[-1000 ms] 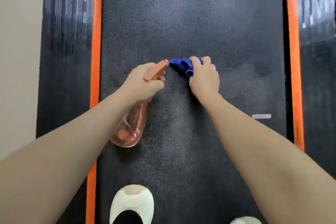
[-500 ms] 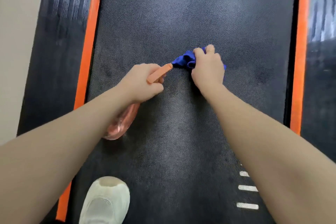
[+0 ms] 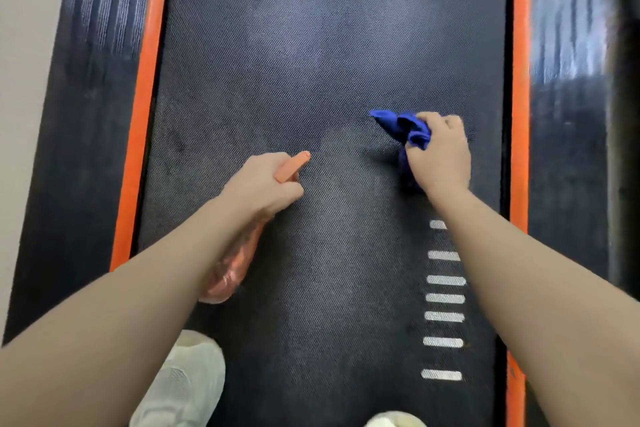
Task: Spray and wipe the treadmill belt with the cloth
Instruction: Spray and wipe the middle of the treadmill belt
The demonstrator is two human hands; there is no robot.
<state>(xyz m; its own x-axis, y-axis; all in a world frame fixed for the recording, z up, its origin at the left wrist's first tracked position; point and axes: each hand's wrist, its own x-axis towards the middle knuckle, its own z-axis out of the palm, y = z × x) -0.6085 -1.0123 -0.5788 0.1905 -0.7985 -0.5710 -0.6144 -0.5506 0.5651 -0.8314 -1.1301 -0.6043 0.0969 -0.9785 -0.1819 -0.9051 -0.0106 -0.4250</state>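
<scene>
Both hands are out over the belt, which is black and finely dotted, running away from the camera between two orange strips — the left strip and the right strip. Outside those lie dark side rails with pale ribbing.

The right hand has its grip closed on the cloth, a blue bunched rag. Fingers curl over the top of it, and a pointed tail of the fabric sticks out to the left, away from the knuckles. Hand and cloth are low on the belt's right half, near the right strip but not touching it; the cloth seems to press on the belt, though motion blur makes the contact hard to confirm.

The left hand has its grip closed around the neck of the bottle, an orange see-through sprayer. Its nozzle pokes forward past the knuckles, and its body hangs back under the forearm, above the belt's left half. The two hands are well apart.

White dashes run in a column on the belt below the right wrist. A pale shoe stands on the belt at the bottom left, and the toe of another shows at the bottom edge.
</scene>
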